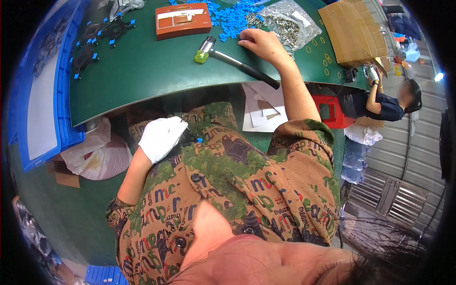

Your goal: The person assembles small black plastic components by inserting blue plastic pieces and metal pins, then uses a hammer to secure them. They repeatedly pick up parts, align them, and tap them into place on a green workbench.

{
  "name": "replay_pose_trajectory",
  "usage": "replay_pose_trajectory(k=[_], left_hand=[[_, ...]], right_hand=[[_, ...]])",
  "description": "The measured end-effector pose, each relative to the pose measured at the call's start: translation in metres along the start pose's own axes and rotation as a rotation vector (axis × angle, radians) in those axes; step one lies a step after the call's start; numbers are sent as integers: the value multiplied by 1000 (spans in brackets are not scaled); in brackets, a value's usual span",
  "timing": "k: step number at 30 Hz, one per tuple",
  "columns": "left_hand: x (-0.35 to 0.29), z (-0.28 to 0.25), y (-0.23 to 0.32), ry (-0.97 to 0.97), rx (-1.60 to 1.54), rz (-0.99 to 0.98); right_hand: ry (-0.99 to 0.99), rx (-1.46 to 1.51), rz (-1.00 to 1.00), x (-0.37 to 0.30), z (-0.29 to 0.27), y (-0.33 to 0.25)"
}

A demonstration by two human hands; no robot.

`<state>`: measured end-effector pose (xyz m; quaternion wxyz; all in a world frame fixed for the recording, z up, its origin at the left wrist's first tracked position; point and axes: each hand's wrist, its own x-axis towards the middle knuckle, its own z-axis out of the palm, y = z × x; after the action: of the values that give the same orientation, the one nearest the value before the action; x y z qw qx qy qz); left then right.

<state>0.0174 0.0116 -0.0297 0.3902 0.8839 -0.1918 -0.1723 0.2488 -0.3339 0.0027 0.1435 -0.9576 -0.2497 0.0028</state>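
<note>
My left hand [160, 138], in a white glove, is closed in front of my lap. It grips a dark part with a blue clip [199, 140], mostly hidden by the fingers and lost against the patterned shirt. My bare right hand [260, 43] rests over the green table with its fingers curled together; what they hold, if anything, is hidden. Just beyond it spreads a heap of small blue clips [231, 20]. Beside that hand lies an open clear bag of metal pins [288, 31]. A hammer [228, 58] with a black grip and yellow-green face lies nearer me.
An orange-brown box [183, 23] stands beyond the hammer. Several black frames with blue clips [116, 29] lie at the table's far left, next to a blue crate [61, 102]. A cardboard box [354, 33] and scattered yellow rings [327, 63] are right. Another person [387, 102] works farther right.
</note>
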Motion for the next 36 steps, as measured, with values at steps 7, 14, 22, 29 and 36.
replay_pose_trajectory(k=[7,14,22,29,36], left_hand=[[1,10,-19,59,212,296],[0,9,-17,114,231,359],[1,3,-1,82,22,186],[2,5,-7,58,45,186],[3,10,-14,74,135,222]], right_hand=[[-155,184,65,15,-4,17],[-189,140,67,13,-9,11],[-141,31,75,9,-7,6],[-169,176,74,-9,-13,-21],[-95,226,98,-14,-13,-13]])
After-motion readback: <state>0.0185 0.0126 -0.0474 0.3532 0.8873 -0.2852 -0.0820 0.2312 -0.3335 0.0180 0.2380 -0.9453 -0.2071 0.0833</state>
